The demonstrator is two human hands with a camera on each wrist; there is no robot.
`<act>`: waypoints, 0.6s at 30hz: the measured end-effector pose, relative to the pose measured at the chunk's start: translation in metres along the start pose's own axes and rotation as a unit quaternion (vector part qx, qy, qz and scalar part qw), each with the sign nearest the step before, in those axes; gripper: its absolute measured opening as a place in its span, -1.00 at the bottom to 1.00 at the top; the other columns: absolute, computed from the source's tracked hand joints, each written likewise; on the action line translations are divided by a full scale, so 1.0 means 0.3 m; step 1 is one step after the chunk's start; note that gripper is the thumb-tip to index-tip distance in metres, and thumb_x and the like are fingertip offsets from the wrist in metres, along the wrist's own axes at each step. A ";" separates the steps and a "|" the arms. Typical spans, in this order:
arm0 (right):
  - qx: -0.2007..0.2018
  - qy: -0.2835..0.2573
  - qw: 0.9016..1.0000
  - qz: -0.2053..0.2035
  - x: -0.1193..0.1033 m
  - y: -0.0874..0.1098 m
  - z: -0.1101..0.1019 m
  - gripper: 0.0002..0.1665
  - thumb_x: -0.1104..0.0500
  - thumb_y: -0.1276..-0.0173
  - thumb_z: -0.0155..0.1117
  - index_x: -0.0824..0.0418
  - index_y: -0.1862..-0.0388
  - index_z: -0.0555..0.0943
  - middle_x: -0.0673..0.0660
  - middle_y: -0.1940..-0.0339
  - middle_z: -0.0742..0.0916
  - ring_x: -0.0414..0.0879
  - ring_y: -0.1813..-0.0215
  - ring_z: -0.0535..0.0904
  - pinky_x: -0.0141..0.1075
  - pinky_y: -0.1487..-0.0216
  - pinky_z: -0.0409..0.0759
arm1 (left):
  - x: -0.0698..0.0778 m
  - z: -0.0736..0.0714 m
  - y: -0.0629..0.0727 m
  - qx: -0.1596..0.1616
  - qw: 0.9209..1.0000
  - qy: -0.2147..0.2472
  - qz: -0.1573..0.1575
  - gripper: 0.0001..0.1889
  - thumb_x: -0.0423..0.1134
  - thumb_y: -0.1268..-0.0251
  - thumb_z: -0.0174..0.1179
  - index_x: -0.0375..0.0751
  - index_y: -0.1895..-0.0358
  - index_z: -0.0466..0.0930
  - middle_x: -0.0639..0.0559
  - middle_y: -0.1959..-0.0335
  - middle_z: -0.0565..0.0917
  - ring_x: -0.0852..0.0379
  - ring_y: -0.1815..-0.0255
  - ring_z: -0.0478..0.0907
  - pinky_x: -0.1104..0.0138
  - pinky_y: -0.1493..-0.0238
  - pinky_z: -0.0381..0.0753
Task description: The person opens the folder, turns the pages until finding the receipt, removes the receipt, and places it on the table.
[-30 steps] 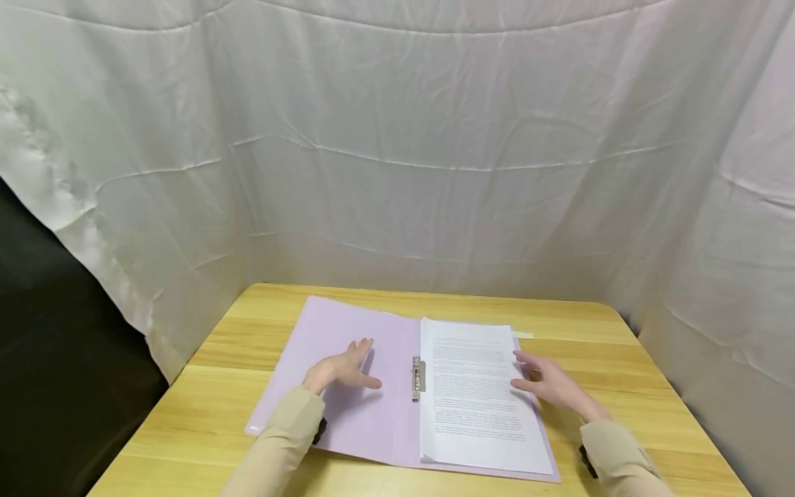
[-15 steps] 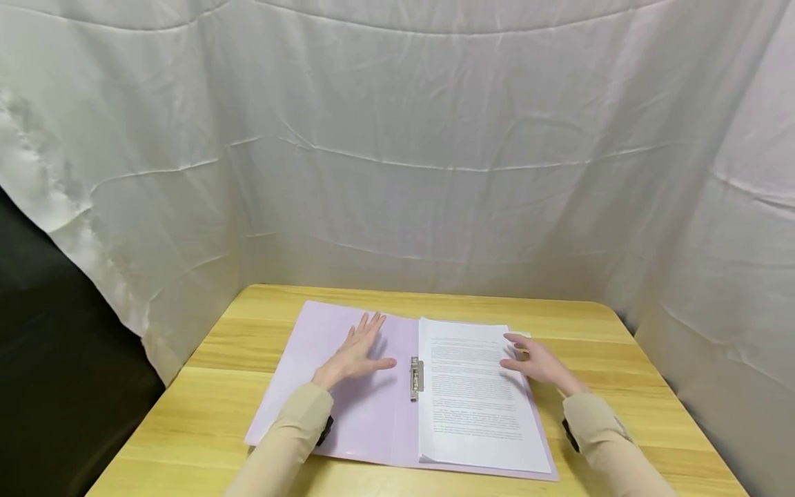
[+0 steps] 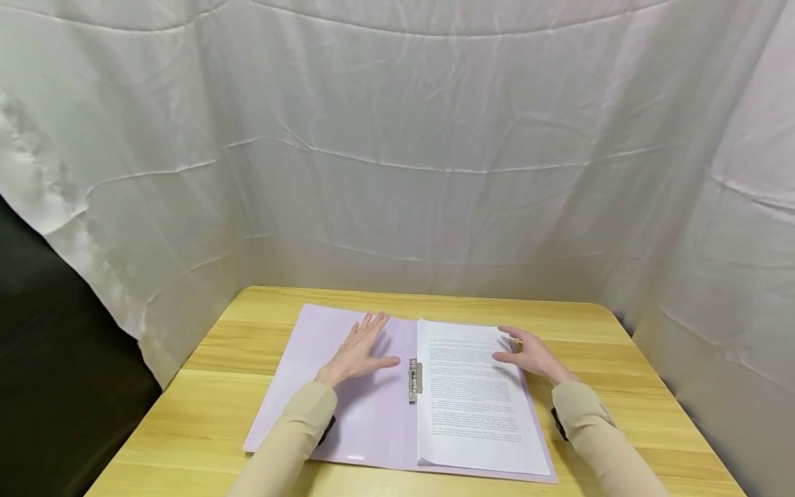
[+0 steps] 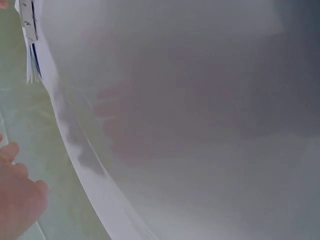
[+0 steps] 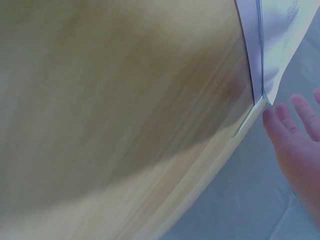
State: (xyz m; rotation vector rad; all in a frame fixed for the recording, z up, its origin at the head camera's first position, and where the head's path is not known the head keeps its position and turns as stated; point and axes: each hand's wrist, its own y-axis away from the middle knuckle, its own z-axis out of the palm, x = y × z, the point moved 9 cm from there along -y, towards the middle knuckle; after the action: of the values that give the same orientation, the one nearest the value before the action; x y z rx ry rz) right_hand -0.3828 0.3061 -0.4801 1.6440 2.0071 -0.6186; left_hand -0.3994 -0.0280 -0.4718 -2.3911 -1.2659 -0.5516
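A lilac folder (image 3: pixel 375 438) lies spread flat on the table, with a metal clip (image 3: pixel 415 381) near its spine. On its right half rests a stack of printed paper (image 3: pixel 468 452). My left hand (image 3: pixel 357 353) hovers over the left cover, fingers spread, holding nothing; the left wrist view shows the hand (image 4: pixel 20 200) above the glossy cover (image 4: pixel 200 165), which mirrors its fingers. Near the stack's upper right edge is my right hand (image 3: pixel 531 353), thumb and fingers apart. In the right wrist view this hand (image 5: pixel 302 150) is beside the paper corner (image 5: pixel 275 80); contact cannot be told.
The wooden table (image 3: pixel 205 393) extends around the folder on all sides. A pale curtain (image 3: pixel 397 207) hangs behind it and at both sides, with a black area (image 3: pixel 56 359) at the left. A white slip (image 5: pixel 249 119) sticks out by the folder's corner.
Both hands have moved away from me, toward the table's back. The left also went right with its fingers spreading more; the right shifted left toward the stack's upper corner.
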 end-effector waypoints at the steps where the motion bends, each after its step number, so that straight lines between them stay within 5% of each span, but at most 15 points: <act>1: 0.001 0.001 1.000 0.000 0.002 -0.005 0.000 -0.12 0.01 -0.32 0.44 0.38 -0.48 0.33 0.51 -0.46 0.42 0.47 -0.48 0.29 0.33 -0.45 0.31 | -0.002 0.004 -0.001 0.001 1.000 0.002 0.001 0.04 0.19 -0.25 0.31 -0.09 -0.65 -0.09 -0.10 -0.68 -0.03 -0.14 -0.71 -0.26 -0.17 -0.67 -0.20; 18: -0.010 -0.010 0.999 -0.034 0.010 -0.078 0.032 -0.05 0.04 -0.31 0.44 0.46 -0.49 0.25 0.53 -0.49 0.35 0.50 -0.52 0.20 0.34 -0.51 0.20 | 0.023 0.079 -0.008 -0.039 0.998 0.024 0.038 0.08 0.18 -0.19 0.37 -0.25 -0.62 -0.02 -0.23 -0.66 0.02 -0.28 -0.69 -0.16 -0.23 -0.64 -0.16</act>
State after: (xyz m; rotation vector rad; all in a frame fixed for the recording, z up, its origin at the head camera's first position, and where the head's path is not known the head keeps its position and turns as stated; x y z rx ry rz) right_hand -0.4057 0.2982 -0.4883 1.5574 2.0561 -0.6344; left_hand -0.3940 -0.0101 -0.4882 -2.4617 -1.1483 -0.6423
